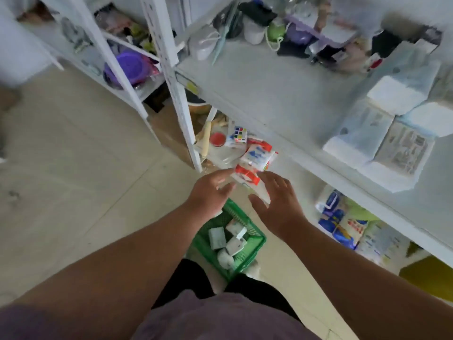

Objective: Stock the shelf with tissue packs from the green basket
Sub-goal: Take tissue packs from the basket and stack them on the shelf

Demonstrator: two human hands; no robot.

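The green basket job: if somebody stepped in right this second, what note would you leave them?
Left hand: open, beside a red-and-white tissue pack.
Right hand: open, at that pack's other side; blur hides whether either hand touches it.
Green basket: on the floor, several pale packs inside.
Done: wrapped packs lie on the white shelf.
Left: shelve this pack, then empty the basket.

Pale beige tiled floor (73,155) lies under white metal racking (169,77) in soft, even daylight.
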